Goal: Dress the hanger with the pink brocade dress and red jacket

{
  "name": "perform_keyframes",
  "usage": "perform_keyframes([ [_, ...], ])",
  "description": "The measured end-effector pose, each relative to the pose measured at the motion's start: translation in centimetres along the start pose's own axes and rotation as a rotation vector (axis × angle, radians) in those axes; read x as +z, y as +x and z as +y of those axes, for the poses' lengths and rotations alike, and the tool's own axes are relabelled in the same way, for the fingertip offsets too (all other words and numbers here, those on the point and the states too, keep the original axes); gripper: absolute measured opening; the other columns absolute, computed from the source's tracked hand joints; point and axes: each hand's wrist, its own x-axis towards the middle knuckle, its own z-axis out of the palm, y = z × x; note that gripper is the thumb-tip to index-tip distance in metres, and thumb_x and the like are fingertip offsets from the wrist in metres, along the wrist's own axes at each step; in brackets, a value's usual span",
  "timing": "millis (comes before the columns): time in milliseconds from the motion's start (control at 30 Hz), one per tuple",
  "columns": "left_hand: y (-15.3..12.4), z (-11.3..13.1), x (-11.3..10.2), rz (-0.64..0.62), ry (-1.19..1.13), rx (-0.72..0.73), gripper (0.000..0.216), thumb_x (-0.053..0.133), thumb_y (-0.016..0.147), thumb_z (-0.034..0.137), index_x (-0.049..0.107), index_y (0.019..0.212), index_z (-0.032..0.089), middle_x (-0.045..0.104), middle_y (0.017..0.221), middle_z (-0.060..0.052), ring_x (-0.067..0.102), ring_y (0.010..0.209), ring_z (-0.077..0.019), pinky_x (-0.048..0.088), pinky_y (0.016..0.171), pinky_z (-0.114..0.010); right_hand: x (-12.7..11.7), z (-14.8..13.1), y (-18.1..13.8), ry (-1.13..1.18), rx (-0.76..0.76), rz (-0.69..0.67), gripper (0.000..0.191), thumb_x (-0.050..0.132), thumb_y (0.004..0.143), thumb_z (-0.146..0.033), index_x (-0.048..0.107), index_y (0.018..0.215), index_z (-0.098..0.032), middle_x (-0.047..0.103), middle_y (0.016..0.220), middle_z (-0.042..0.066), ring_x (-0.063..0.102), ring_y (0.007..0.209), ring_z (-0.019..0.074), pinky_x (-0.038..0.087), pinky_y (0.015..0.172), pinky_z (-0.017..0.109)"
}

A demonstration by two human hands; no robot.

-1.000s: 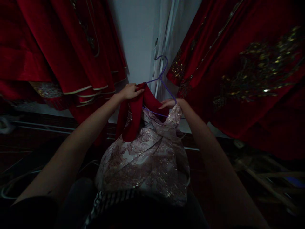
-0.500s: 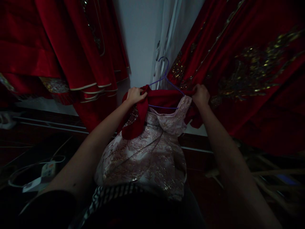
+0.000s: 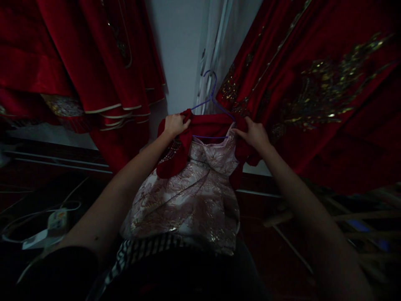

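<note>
A pale pink brocade dress (image 3: pixel 188 196) with a metallic floral pattern lies in front of me on a purple hanger (image 3: pixel 214 90). Around the hanger, behind the dress's neckline, goes a red garment (image 3: pixel 172 167) whose left part, with beaded trim, hangs over the dress front. My left hand (image 3: pixel 175 125) pinches the red cloth at the left shoulder. At the other shoulder, my right hand (image 3: pixel 255 133) has its thumb and forefinger apart, the thumb at the dress strap and red cloth behind it. Its other fingers are mostly hidden.
Red garments with pale piping (image 3: pixel 103 71) hang at the left, and a red garment with gold sequins (image 3: pixel 326 96) at the right. Behind the hanger are pale doors (image 3: pixel 178 50). A power strip (image 3: pixel 58 221) with cables lies low left; a slatted wooden thing (image 3: pixel 360 215) is low right.
My right hand has shifted left from the outer red cloth to the dress strap, its thumb and forefinger spreading. The red cloth hangs lower on that side. My left hand keeps its pinch.
</note>
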Motion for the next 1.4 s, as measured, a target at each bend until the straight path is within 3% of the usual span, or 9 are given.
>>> perform_keyframes([
  [167, -1.1, -0.5, -1.3, -0.003, -0.044, 0.129, 0.046, 0.037, 0.089, 0.047, 0.066, 0.105, 0.016, 0.061, 0.108, -0.013, 0.060, 0.095, -0.0264, 0.043, 0.083, -0.035, -0.6, -2.5, -0.7, 0.023, 0.037, 0.049, 0.057, 0.034, 0.091, -0.058, 0.050, 0.127, -0.016, 0.068, 0.094, 0.017, 0.063, 0.085, 0.0305, 0.045, 0.072, 0.037],
  [333, -1.2, -1.5, -2.2, -0.051, -0.022, 0.233, 0.042, 0.047, 0.085, 0.044, 0.061, 0.114, 0.017, 0.059, 0.110, -0.012, 0.058, 0.101, -0.0255, 0.042, 0.089, -0.034, -1.7, 0.3, -1.1, 0.016, 0.183, -0.031, 0.048, 0.057, 0.083, -0.045, 0.053, 0.121, -0.017, 0.066, 0.098, 0.016, 0.062, 0.090, 0.0304, 0.046, 0.074, 0.037],
  [567, -1.0, -1.0, -1.2, -0.057, -0.003, 0.199, 0.042, 0.043, 0.088, 0.040, 0.056, 0.119, 0.016, 0.060, 0.110, -0.014, 0.053, 0.107, -0.0281, 0.037, 0.095, -0.038, -0.7, 2.0, -3.2, -0.151, 0.331, -0.092, 0.046, 0.056, 0.077, -0.020, 0.047, 0.121, -0.009, 0.057, 0.110, 0.024, 0.063, 0.095, 0.0324, 0.049, 0.075, 0.041],
  [800, -1.6, -0.5, -1.3, -0.056, 0.026, 0.138, 0.041, 0.043, 0.089, 0.037, 0.054, 0.123, 0.017, 0.055, 0.117, -0.017, 0.048, 0.115, -0.0319, 0.032, 0.099, -0.043, 0.3, 1.2, -5.3, -0.187, 0.306, -0.073, 0.064, 0.062, 0.075, -0.033, 0.037, 0.130, -0.010, 0.059, 0.104, 0.026, 0.065, 0.089, 0.0351, 0.050, 0.068, 0.041],
  [933, -1.5, -0.5, -1.3, -0.049, 0.029, 0.145, 0.042, 0.043, 0.089, 0.038, 0.053, 0.124, 0.016, 0.055, 0.117, -0.017, 0.048, 0.115, -0.0327, 0.032, 0.099, -0.044, -2.6, 0.1, -6.6, -0.264, 0.280, -0.225, 0.075, 0.074, 0.066, -0.040, 0.041, 0.126, -0.009, 0.064, 0.094, 0.024, 0.065, 0.089, 0.0369, 0.051, 0.069, 0.043],
  [1067, -1.5, -0.5, -0.9, -0.044, 0.022, 0.151, 0.042, 0.042, 0.090, 0.036, 0.053, 0.124, 0.015, 0.054, 0.120, -0.019, 0.047, 0.116, -0.0331, 0.031, 0.099, -0.045, -8.5, -0.9, -6.9, -0.351, 0.248, -0.319, 0.042, 0.069, 0.073, -0.033, 0.058, 0.108, -0.013, 0.065, 0.098, 0.024, 0.065, 0.092, 0.0381, 0.050, 0.072, 0.045],
  [1167, -1.6, -0.3, -0.5, -0.038, 0.030, 0.153, 0.041, 0.042, 0.090, 0.035, 0.052, 0.125, 0.015, 0.054, 0.120, -0.018, 0.048, 0.116, -0.0322, 0.032, 0.099, -0.044, -11.9, 0.2, -6.3, -0.305, 0.194, -0.006, 0.026, 0.059, 0.081, -0.037, 0.064, 0.101, -0.021, 0.068, 0.094, 0.018, 0.064, 0.092, 0.0367, 0.049, 0.072, 0.046],
  [1233, -1.6, -0.1, -0.2, -0.035, 0.032, 0.163, 0.041, 0.041, 0.090, 0.034, 0.052, 0.125, 0.016, 0.055, 0.119, -0.018, 0.049, 0.115, -0.0317, 0.033, 0.098, -0.043, -12.3, 1.2, -5.8, -0.134, 0.166, 0.166, 0.024, 0.057, 0.083, -0.038, 0.065, 0.101, -0.024, 0.069, 0.092, 0.014, 0.064, 0.091, 0.0327, 0.049, 0.075, 0.045],
  [1400, -1.6, 0.4, 0.6, -0.027, 0.039, 0.154, 0.040, 0.041, 0.090, 0.034, 0.052, 0.124, 0.016, 0.056, 0.119, -0.018, 0.050, 0.113, -0.0315, 0.035, 0.097, -0.043, -7.5, 0.7, -5.1, 0.705, 0.174, 0.363, 0.028, 0.049, 0.084, -0.033, 0.058, 0.107, -0.020, 0.064, 0.116, 0.010, 0.061, 0.103, 0.0208, 0.050, 0.087, 0.034],
])
